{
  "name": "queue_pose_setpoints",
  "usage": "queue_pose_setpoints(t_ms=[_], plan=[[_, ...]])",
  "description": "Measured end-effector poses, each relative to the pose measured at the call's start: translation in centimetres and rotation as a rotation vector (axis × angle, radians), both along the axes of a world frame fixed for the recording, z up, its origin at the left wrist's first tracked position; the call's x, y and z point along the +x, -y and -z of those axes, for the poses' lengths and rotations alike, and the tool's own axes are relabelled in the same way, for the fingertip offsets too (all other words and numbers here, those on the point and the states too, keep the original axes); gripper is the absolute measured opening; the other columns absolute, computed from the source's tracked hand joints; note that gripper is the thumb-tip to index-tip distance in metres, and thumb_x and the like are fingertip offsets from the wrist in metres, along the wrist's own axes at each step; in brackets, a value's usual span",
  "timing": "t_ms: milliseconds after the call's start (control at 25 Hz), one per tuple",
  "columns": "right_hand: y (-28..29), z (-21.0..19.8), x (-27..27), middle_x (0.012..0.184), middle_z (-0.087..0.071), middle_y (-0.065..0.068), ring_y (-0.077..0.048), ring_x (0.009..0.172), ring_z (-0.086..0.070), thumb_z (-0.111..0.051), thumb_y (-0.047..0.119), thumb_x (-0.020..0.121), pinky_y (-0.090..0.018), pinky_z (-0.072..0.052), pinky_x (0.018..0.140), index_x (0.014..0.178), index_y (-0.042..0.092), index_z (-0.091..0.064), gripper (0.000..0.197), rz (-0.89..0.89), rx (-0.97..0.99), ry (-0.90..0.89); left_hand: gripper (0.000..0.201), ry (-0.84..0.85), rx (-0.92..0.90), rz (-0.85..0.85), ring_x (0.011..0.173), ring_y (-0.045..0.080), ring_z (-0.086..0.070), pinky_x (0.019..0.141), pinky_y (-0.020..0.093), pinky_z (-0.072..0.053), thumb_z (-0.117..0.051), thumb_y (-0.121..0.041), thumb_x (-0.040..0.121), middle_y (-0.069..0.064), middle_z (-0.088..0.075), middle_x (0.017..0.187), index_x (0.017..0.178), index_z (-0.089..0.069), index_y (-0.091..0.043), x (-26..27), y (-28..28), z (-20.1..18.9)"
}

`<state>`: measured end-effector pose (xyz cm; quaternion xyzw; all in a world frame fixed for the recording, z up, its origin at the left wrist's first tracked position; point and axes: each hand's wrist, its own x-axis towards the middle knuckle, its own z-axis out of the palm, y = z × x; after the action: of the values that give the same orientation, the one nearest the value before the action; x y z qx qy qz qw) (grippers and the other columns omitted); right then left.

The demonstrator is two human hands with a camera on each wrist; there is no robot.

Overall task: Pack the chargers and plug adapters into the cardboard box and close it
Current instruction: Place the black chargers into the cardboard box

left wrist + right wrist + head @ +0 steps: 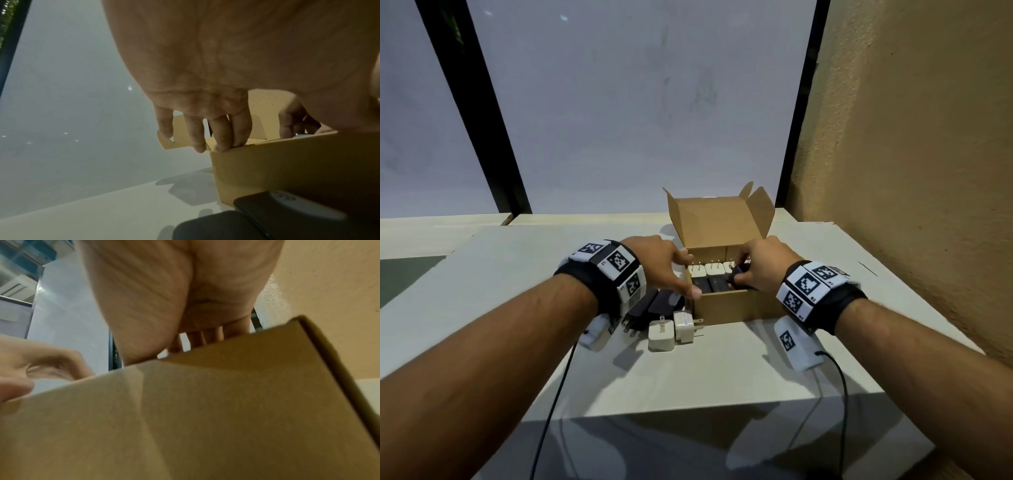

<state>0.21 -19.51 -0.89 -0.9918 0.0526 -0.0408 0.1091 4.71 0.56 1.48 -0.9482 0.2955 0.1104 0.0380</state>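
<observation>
An open cardboard box (726, 306) stands on the table with its lid (717, 219) upright at the back. Inside are a row of white chargers (707, 269) and a row of black chargers (709, 285). My right hand (739, 274) pinches a black charger (736, 275) over the box's right side. My left hand (688, 274) rests on the box's left rim with straight fingers (220, 142), its thumb at the front left corner. Two white chargers (661, 337) and some black chargers (654, 305) lie on the table left of the box. In the right wrist view the box wall (205, 418) hides my fingertips.
The white table (722, 370) ends at a front edge close to me. A tan wall (911, 171) stands close on the right. A pale pane with black frames (619, 102) is behind the box. Cables hang from both wrist bands.
</observation>
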Motion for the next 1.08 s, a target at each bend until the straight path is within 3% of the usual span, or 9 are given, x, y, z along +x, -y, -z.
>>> queue_pose_setpoints(t_ms=[240,400,520,640,760,880,960,1080], plan=[[-0.1,0.9,0.4,0.111,-0.069,-0.006,-0.021,0.1,-0.06,-0.073,0.038,0.079,-0.023,-0.043,0.08,0.103,0.019,-0.075,0.031,0.035,0.076,-0.067,0.09,-0.005,0.003,0.073,0.133,0.016,-0.045,0.106,0.038,-0.034,-0.055,-0.081,0.066,-0.015,-0.04,0.149,0.143,-0.041,-0.037,1.5,-0.4,0.2],[0.1,0.7,-0.3,0.118,-0.068,-0.004,-0.021,0.106,-0.058,-0.066,0.041,0.085,-0.026,-0.043,0.085,0.109,0.024,-0.073,0.03,0.04,0.107,-0.116,0.086,-0.01,0.0,0.103,0.134,0.016,-0.043,0.109,0.042,-0.033,-0.054,-0.081,0.068,-0.018,-0.041,0.148,0.141,-0.042,-0.038,2.2,-0.6,0.5],[0.5,0.4,-0.2,0.124,-0.065,-0.005,-0.024,0.113,-0.057,-0.06,0.026,0.091,-0.027,-0.042,0.091,0.117,0.025,-0.069,0.027,0.038,0.065,-0.169,0.079,-0.018,-0.035,0.112,0.137,0.017,-0.04,0.11,0.041,-0.029,-0.053,-0.076,0.075,-0.017,-0.037,0.151,0.143,-0.039,-0.038,2.5,-1.1,1.0],[0.9,0.1,0.0,0.115,-0.069,-0.006,-0.021,0.109,-0.06,-0.053,0.005,0.09,-0.025,-0.044,0.092,0.122,0.017,-0.066,0.037,0.039,0.123,-0.214,0.072,-0.026,-0.09,0.122,0.137,0.015,-0.039,0.109,0.039,-0.03,-0.052,-0.07,0.081,-0.019,-0.034,0.152,0.144,-0.038,-0.039,2.6,-1.6,1.6],[1.0,0.2,-0.3,0.1,-0.071,-0.003,-0.02,0.101,-0.063,-0.05,0.001,0.088,-0.027,-0.048,0.092,0.122,0.016,-0.064,0.039,0.047,0.187,-0.233,0.066,-0.037,-0.101,0.145,0.134,0.015,-0.044,0.109,0.037,-0.031,-0.052,-0.064,0.085,-0.018,-0.037,0.15,0.144,-0.037,-0.038,3.1,-1.8,1.9],[-0.4,0.0,-1.6,0.1,-0.073,-0.001,-0.02,0.101,-0.065,-0.053,0.009,0.089,-0.032,-0.05,0.091,0.112,0.021,-0.068,0.03,0.057,0.146,0.018,0.054,-0.035,-0.092,0.15,0.131,0.016,-0.047,0.11,0.036,-0.031,-0.048,-0.053,0.093,-0.016,-0.039,0.149,0.144,-0.036,-0.038,3.1,-1.8,1.8],[-3.2,-0.1,-3.8,0.1,-0.071,0.005,-0.016,0.097,-0.064,-0.051,0.01,0.088,-0.033,-0.052,0.087,0.102,0.024,-0.07,0.028,-0.12,0.1,0.197,0.048,-0.017,-0.097,0.15,0.13,0.016,-0.047,0.11,0.033,-0.031,-0.048,-0.04,0.098,-0.016,-0.041,0.149,0.144,-0.038,-0.039,2.9,-1.9,1.5],[-8.9,0.3,-7.2,0.115,-0.061,0.007,-0.01,0.103,-0.056,-0.052,0.024,0.092,-0.031,-0.049,0.091,0.118,0.027,-0.061,0.028,-0.529,-0.009,0.019,0.058,-0.003,-0.084,0.142,0.125,0.015,-0.052,0.103,0.029,-0.036,-0.046,-0.007,0.097,-0.007,-0.05,0.144,0.144,-0.036,-0.041,2.9,-2.1,1.3]])
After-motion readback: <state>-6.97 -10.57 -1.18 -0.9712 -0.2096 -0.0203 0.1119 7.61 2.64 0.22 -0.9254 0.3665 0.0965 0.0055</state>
